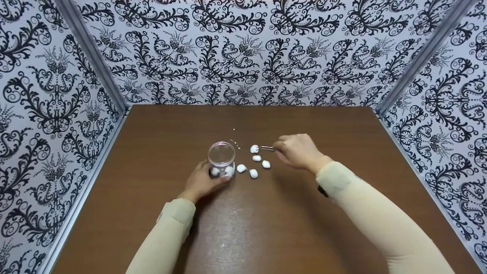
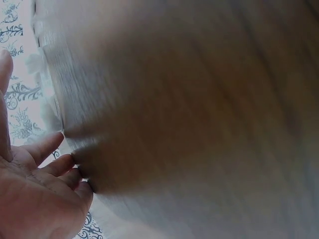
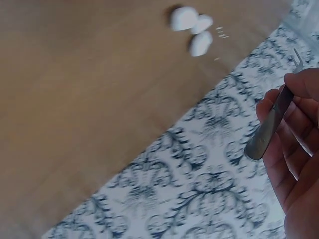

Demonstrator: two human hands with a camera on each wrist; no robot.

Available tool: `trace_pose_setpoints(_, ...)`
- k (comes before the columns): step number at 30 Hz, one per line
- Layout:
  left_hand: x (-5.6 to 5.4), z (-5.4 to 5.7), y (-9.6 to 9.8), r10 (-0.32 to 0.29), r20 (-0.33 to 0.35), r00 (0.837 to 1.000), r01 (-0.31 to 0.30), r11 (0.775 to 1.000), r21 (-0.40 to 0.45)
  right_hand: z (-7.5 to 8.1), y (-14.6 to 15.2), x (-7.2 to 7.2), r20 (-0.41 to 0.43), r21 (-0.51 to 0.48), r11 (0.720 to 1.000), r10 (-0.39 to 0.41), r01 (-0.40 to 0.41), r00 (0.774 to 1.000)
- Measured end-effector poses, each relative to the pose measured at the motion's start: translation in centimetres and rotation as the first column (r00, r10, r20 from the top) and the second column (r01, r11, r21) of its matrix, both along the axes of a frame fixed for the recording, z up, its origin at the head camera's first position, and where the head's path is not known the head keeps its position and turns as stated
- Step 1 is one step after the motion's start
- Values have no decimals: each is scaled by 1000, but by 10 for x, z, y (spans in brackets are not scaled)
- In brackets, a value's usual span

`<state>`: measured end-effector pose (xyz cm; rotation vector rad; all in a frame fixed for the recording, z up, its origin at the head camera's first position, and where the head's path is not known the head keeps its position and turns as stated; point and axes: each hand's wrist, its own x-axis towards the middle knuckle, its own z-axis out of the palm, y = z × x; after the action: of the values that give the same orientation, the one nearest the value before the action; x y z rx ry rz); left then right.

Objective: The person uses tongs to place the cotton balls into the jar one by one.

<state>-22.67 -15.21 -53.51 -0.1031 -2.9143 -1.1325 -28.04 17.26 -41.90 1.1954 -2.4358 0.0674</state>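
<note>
My left hand (image 1: 202, 180) holds a clear jar (image 1: 222, 154) from its near left side, with the thumb at the front. White cotton balls (image 1: 229, 171) show through the lower wall of the jar. In the left wrist view the fingertips (image 2: 56, 141) reach down to the tabletop beside the jar. My right hand (image 1: 298, 150) grips a small metal fork (image 3: 273, 119) by its handle, thumb laid along it. Its prongs point left, close to the farthest loose cotton ball (image 1: 254, 148). Several other loose cotton balls (image 1: 257, 158) lie between the two hands.
Small white bits (image 1: 236, 144) are scattered on the brown table (image 1: 171, 125) behind the jar. Patterned walls (image 1: 243, 49) stand along the back and both sides, with grey metal strips (image 1: 95, 53) at the corners.
</note>
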Motion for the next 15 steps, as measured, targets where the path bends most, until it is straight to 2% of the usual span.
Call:
trace_pose_setpoints(7,0,0,0,-3,3,1000,3,1000,-5,-25,29,-2,34,29,997,-76,75,997)
trace_pose_setpoints(15,-2,-1,0,-13,-3,1000,13,1000,-8,-42,42,-1,65,69,990,-128,123,990)
